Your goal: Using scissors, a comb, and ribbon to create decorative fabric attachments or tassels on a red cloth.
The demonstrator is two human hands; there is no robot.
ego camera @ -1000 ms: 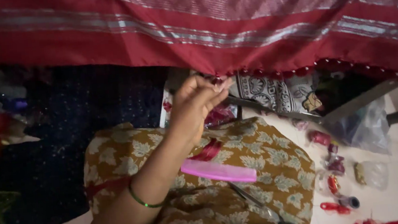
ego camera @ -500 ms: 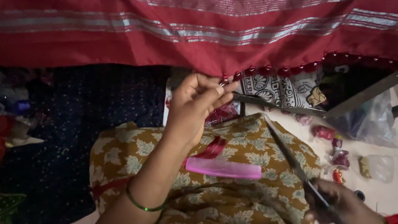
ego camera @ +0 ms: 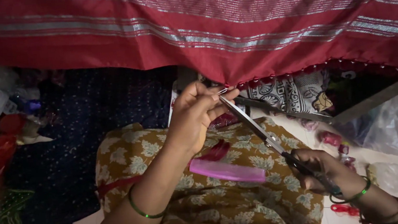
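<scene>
Left hand: the left hand (ego camera: 198,112) was raised at about 12 o'clock from the lap, its fingertips (ego camera: 220,95) pinched narrow on something thin and pale right at the hem of the red cloth (ego camera: 231,42); what exactly it pinched was too small to tell.
Right hand: the right hand (ego camera: 326,173) sat at 4 o'clock from the left hand, closed around the dark handles of the scissors (ego camera: 263,133).
Scissors: the long blades ran up toward 10 o'clock from the right hand, the tip meeting the left fingertips; whether the blades were parted could not be told.
Red cloth: it hung across the whole top of the view, with silver stripes and a beaded lower edge (ego camera: 310,68) at 2 o'clock from the left hand.
Lap: mustard floral fabric (ego camera: 244,189) lay beneath both hands.
Pink case: a pink oblong case (ego camera: 226,170) rested on the lap, at 6 o'clock from the left hand, between the two forearms.
Bangles: a green bangle (ego camera: 143,210) circled the left forearm; green and red ones (ego camera: 359,194) circled the right wrist.
Right side: small red bits and clear plastic bags (ego camera: 378,130) lay on the pale floor at 3 o'clock.
</scene>
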